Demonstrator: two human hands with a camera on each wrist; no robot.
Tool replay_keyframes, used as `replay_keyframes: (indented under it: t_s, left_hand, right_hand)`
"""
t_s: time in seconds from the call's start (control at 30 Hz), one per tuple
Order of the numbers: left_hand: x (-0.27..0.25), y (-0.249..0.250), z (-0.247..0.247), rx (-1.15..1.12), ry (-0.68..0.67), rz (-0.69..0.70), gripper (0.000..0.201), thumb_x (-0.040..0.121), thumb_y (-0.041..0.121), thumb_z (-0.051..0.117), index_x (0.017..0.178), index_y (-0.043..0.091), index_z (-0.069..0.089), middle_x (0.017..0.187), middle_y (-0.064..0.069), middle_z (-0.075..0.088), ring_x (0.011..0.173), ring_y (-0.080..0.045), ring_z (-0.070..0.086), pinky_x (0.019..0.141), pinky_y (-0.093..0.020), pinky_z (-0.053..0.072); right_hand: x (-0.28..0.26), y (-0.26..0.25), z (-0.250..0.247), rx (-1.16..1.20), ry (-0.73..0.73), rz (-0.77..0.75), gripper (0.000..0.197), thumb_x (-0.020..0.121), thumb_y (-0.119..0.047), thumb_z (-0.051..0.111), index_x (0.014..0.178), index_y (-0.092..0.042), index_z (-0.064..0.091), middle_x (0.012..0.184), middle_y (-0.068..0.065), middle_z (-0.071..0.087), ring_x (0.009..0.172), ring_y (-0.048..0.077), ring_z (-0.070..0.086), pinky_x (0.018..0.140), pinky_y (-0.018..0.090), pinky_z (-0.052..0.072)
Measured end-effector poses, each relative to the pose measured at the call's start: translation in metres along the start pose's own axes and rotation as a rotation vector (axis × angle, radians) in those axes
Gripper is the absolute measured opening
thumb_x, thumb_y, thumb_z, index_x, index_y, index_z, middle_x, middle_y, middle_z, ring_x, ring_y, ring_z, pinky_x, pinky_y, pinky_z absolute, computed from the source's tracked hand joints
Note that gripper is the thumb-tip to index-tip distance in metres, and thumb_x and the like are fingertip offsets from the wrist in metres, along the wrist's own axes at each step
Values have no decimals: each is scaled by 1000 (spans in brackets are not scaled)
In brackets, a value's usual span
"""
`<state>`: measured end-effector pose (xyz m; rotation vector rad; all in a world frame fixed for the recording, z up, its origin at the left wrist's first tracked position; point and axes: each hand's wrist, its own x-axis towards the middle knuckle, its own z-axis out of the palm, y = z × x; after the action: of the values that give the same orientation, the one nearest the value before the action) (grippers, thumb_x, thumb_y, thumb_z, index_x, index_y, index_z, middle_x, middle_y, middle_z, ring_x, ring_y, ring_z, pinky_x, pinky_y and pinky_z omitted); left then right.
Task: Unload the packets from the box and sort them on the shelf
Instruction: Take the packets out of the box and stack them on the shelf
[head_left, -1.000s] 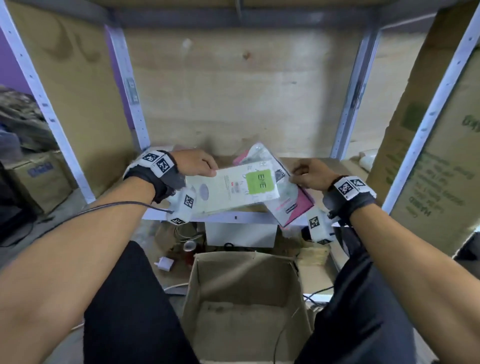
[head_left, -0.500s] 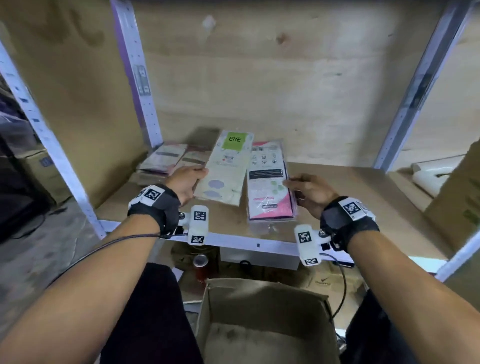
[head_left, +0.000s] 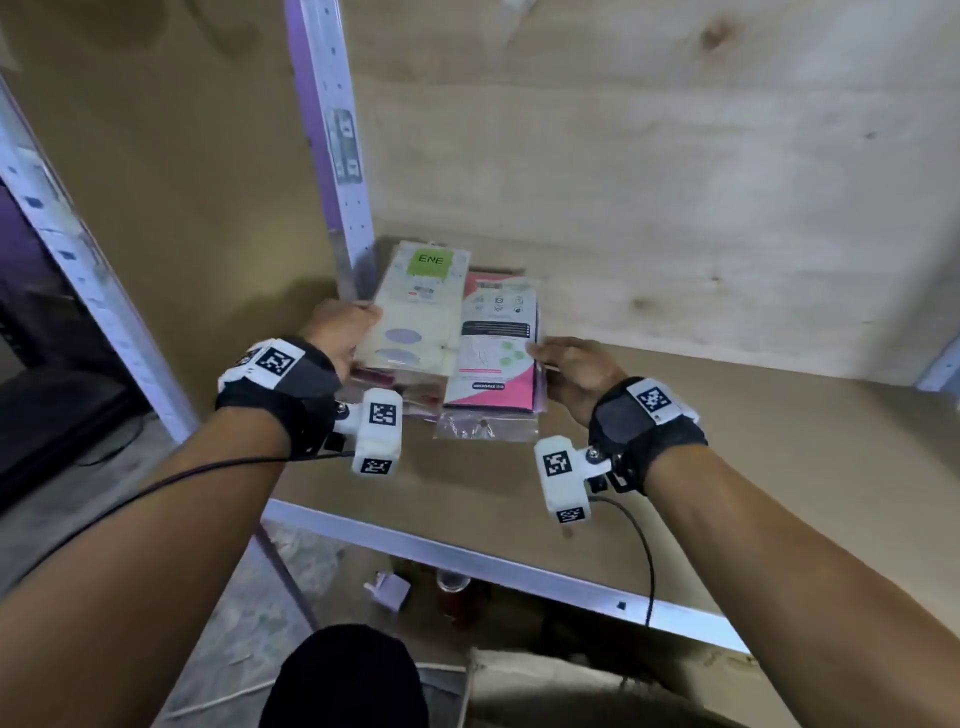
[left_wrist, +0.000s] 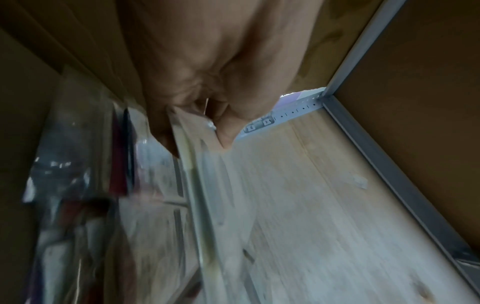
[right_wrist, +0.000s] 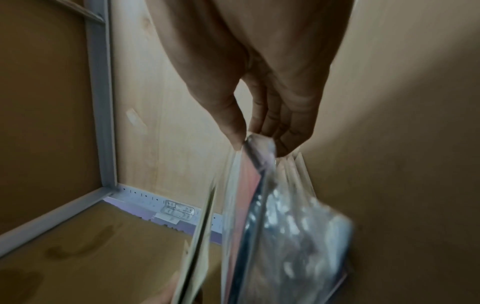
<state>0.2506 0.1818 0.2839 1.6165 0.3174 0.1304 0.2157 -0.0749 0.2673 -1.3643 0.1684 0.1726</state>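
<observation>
A cream packet with a green ENE label (head_left: 421, 306) lies on a stack at the back left of the wooden shelf (head_left: 727, 441). My left hand (head_left: 340, 332) holds its left edge, thumb and fingers pinching it (left_wrist: 187, 131). Beside it on the right is a pink and white packet in a clear bag (head_left: 496, 353). My right hand (head_left: 566, 364) pinches that bag's right edge between thumb and fingers (right_wrist: 257, 144). More packets lie under both. The cardboard box (head_left: 571, 691) sits below the shelf, mostly out of view.
A perforated metal upright (head_left: 332, 145) stands just left of the stack, with plywood walls behind and to the left. The shelf's metal front rail (head_left: 493, 561) runs below my wrists. A small white item (head_left: 389, 590) and a jar (head_left: 452, 582) lie on the floor under the shelf.
Both hands carried the two packets from the shelf's front edge to the back left corner. The packets now lie lengthwise, side by side, on the stack there.
</observation>
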Motion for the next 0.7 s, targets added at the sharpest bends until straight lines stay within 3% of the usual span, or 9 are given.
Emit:
replay_keyframes:
  t_s: [0.07,0.1,0.17,0.23,0.27,0.37,0.57,0.63,0.7]
  left_hand:
    - [21,-2,-11,108,7,0,32,100,4,51,129,-7,57,132,-27,59,103,-29,61,95,-45,52]
    - [30,-2,-15,173,6,-5,35,100,6,51,132,-8,54,136,-29,56,111,-32,60,100,-46,48]
    - [46,-4,-24,274,16,-19,38,99,9,53,133,-9,53,138,-30,54,126,-41,56,105,-47,44]
    - [60,-8,-32,357,32,-30,38,98,9,55,131,-9,56,136,-30,56,128,-43,53,108,-50,44]
    - [66,-10,-35,395,36,-35,38,97,10,57,130,-8,57,135,-29,57,127,-43,54,108,-51,44]
    - [77,-14,-41,470,30,-50,38,93,8,63,128,-5,60,133,-26,60,126,-41,56,108,-49,45]
    - [83,-15,-34,620,74,8,36,90,14,67,122,-2,66,126,-22,65,120,-37,60,103,-43,49]
    - [82,-15,-30,658,81,18,38,91,20,67,120,-4,67,124,-22,67,118,-37,61,100,-42,50]
    - [79,-15,-25,702,58,3,43,93,28,65,123,-4,64,125,-22,65,118,-37,61,98,-40,48]
  right_hand:
    - [15,4,14,13,6,21,36,92,3,59,128,10,54,123,27,63,104,36,63,94,45,52]
    - [23,6,20,10,14,30,38,92,4,59,129,10,52,124,28,62,104,36,63,94,46,52]
    - [37,10,31,13,33,52,37,92,5,60,128,9,52,123,27,63,106,38,64,96,48,52]
    - [49,14,40,1,48,58,20,91,5,61,111,5,59,112,26,65,97,38,66,90,48,54]
    - [54,16,44,-14,49,58,8,90,6,61,96,1,59,100,24,65,85,35,66,82,45,55]
    - [72,24,51,-91,86,36,22,88,5,66,77,-6,51,82,18,59,67,26,59,72,38,54]
    - [99,33,54,-323,122,-32,23,82,-15,77,91,-1,61,106,23,69,89,32,70,83,41,60]
    - [104,30,57,-432,127,-34,27,80,-28,79,77,-10,60,94,16,72,78,26,66,82,44,60]
    - [103,26,61,-576,110,-33,38,74,-46,80,66,-17,55,69,-1,65,70,20,61,72,40,60]
